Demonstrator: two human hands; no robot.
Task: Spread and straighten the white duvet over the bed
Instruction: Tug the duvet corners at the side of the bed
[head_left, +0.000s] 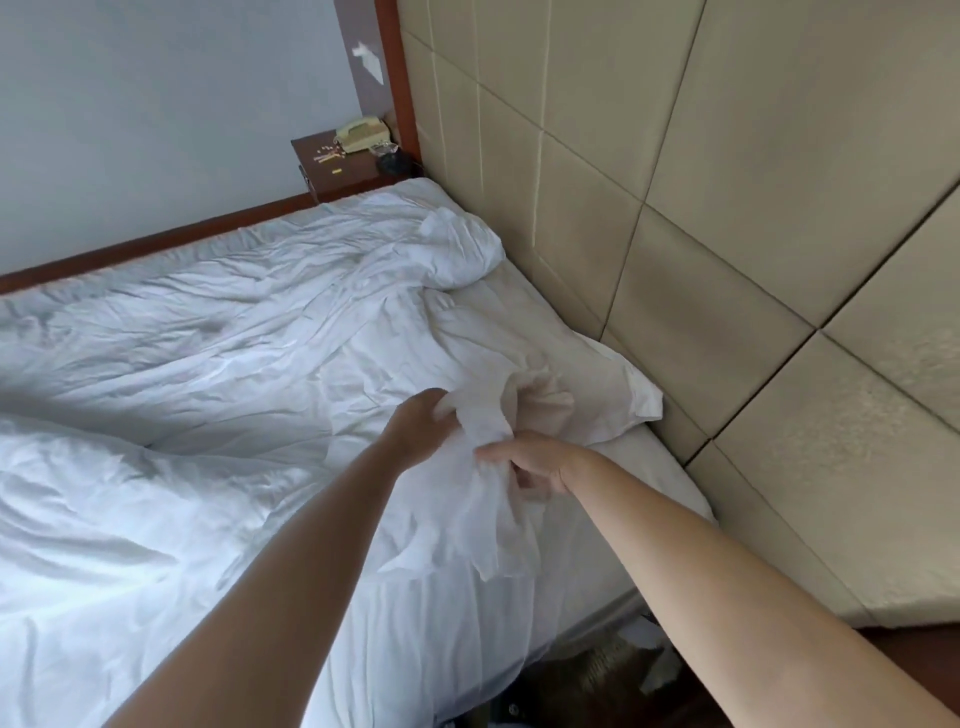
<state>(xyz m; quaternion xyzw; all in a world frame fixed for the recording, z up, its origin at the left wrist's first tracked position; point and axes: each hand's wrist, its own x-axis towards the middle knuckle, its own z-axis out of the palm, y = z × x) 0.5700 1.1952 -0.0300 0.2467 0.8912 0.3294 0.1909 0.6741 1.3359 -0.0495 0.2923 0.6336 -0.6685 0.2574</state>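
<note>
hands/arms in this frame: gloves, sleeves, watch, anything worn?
Nothing worn that shows. The left hand and right hand are bare, with no gloves. Both forearms are uncovered right to the bottom frame edge: no sleeve cuff, watch, bracelet or band. No rings are visible, though some fingers are hidden in folds of white fabric.

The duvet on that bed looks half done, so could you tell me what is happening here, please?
A person is making the bed. Both the left hand and the right hand grip a bunched edge of the white duvet near the padded headboard. The duvet is wrinkled, with its far corner crumpled, and a pillow shows beside it.
</note>
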